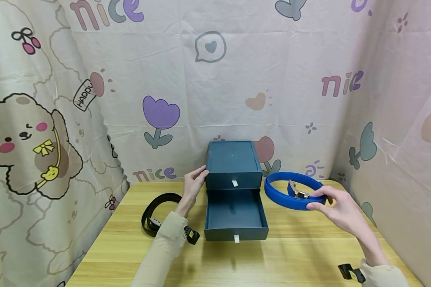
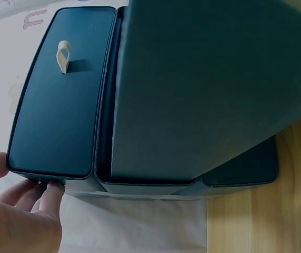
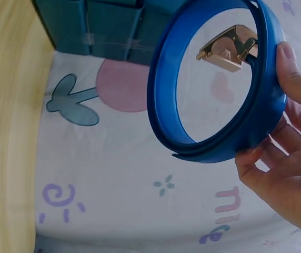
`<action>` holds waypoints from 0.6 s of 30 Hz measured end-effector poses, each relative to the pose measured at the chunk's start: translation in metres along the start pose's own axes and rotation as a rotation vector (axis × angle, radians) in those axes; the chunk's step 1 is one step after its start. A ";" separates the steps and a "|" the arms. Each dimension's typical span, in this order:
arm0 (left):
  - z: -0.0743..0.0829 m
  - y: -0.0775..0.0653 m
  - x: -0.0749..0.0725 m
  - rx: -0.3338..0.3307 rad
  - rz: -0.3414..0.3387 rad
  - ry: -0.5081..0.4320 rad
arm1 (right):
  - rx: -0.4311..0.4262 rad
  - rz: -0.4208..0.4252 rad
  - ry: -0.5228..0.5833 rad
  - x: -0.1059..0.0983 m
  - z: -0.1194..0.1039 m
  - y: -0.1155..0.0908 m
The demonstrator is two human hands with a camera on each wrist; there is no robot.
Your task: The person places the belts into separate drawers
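Wooden table: drawer box, black belt

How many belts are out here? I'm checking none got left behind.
2: a blue belt held in the right hand, a black belt on the table behind the left forearm.

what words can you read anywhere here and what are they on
"nice": printed on the backdrop cloth, at top left, at right, and low beside the left hand.
"HAPPY": on a small tag drawn on the cloth, upper left.
The blue belt, dark box and black belt show no readable text.
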State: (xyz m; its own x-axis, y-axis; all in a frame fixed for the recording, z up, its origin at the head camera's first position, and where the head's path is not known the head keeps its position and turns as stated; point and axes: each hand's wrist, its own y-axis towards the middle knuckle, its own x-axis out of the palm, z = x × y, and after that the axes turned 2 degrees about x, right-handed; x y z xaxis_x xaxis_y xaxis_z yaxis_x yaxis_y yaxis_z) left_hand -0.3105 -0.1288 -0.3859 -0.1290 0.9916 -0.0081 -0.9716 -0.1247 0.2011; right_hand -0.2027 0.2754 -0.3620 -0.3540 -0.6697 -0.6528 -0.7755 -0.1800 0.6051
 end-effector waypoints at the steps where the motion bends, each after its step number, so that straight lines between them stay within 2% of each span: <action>1: 0.000 0.000 0.000 -0.002 -0.001 -0.004 | -0.018 -0.004 0.010 -0.001 -0.001 0.000; 5: -0.001 0.001 0.000 -0.003 0.003 -0.001 | -0.100 -0.015 0.067 0.000 -0.006 -0.001; 8: -0.002 0.001 0.000 0.010 -0.001 -0.003 | -0.132 -0.028 0.118 0.002 -0.010 -0.002; 15: -0.002 -0.003 -0.002 0.080 -0.002 -0.020 | -0.147 -0.085 0.181 0.009 -0.022 -0.001; 18: -0.002 -0.003 -0.002 0.068 0.000 -0.019 | -0.147 -0.110 0.206 0.013 -0.028 0.000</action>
State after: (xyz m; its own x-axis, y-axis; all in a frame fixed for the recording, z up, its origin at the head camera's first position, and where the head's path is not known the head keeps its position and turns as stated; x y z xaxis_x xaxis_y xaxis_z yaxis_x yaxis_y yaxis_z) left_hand -0.3078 -0.1303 -0.3885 -0.1248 0.9921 0.0102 -0.9559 -0.1230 0.2667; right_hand -0.1924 0.2462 -0.3578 -0.1466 -0.7700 -0.6210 -0.7137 -0.3523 0.6054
